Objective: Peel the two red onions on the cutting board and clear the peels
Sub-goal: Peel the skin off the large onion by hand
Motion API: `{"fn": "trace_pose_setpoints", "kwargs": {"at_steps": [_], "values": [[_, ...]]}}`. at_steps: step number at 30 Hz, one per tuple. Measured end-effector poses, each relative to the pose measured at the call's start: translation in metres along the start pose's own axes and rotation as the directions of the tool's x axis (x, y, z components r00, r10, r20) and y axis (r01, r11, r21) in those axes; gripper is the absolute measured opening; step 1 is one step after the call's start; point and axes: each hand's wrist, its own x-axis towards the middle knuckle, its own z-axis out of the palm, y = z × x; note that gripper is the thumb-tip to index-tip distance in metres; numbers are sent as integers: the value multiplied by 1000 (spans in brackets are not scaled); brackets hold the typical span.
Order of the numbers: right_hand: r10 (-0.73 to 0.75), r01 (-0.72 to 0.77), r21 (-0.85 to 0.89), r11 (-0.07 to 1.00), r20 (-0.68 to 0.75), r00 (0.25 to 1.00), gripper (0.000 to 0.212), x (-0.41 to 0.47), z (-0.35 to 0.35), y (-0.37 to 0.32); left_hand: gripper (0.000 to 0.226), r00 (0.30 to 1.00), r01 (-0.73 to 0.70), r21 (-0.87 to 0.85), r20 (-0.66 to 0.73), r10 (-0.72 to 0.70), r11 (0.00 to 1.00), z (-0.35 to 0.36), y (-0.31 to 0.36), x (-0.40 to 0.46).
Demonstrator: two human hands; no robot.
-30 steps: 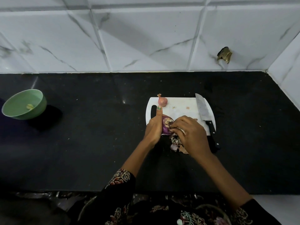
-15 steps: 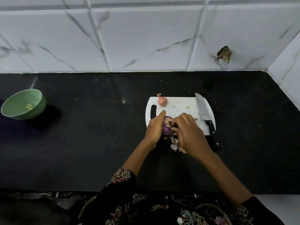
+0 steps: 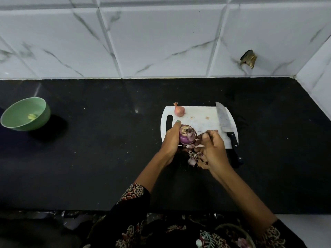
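At frame centre, over the cutting board [image 3: 198, 120], the left hand [image 3: 172, 140] gripped the firm, slippery red onion [image 3: 187, 134]; the right hand [image 3: 212, 145] pinched its papery, tear-prone skin [image 3: 200, 136], best taken at a loose edge.

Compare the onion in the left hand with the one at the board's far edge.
The held onion looks larger, purple and partly stripped; the far onion is smaller, pinkish and still has its dry skin and tip. The left hand grips the first; the second lies untouched on the cutting board. Both are over the board.
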Motion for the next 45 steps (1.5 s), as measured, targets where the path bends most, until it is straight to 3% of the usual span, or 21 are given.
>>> {"fn": "trace_pose_setpoints", "kwargs": {"at_steps": [2,3,7,12,14,16,18,21,27,34,41,45], "values": [[80,-64,203,977,-69,994,9,1,-3,-6,42,1000,8,-17,1,-8,1000,-1,0,-1],[79,-56,196,979,-112,991,8,2,-6,-7,41,1000,12,-15,2,-12,1000,-1,-1,-2],[-97,69,-153,986,-183,978,10,3,-17,-4,40,1000,14,-23,-19,-14,1000,1,-4,-5],[-229,191,-435,880,-37,973,5,4,-19,-9,43,999,-7,-2,-46,7,1000,2,-4,-4],[-246,214,-489,846,-2,969,14,5,-20,-10,43,998,-25,22,-50,26,999,2,-6,-3],[-262,232,-512,827,14,965,19,6,-21,-14,42,997,-41,35,-58,43,999,3,-8,-3],[-294,274,-479,834,35,955,10,5,-20,-22,46,998,-56,28,-37,57,998,2,-9,-4],[-336,368,-428,826,149,930,13,2,-17,-32,59,998,-55,-4,5,55,998,1,-9,-7],[-492,603,-497,624,350,797,12,1,-10,-33,84,996,-44,57,80,39,997,0,-5,-7],[-581,718,-581,384,452,677,11,1,-11,-33,75,988,-90,132,137,71,987,-1,-5,-6],[-564,709,-587,391,456,688,10,3,-13,-35,80,982,-123,235,166,85,964,-2,-5,-5],[-493,613,-552,565,369,788,6,9,-17,-33,85,980,-116,253,188,69,961,-2,-12,-5]]}}
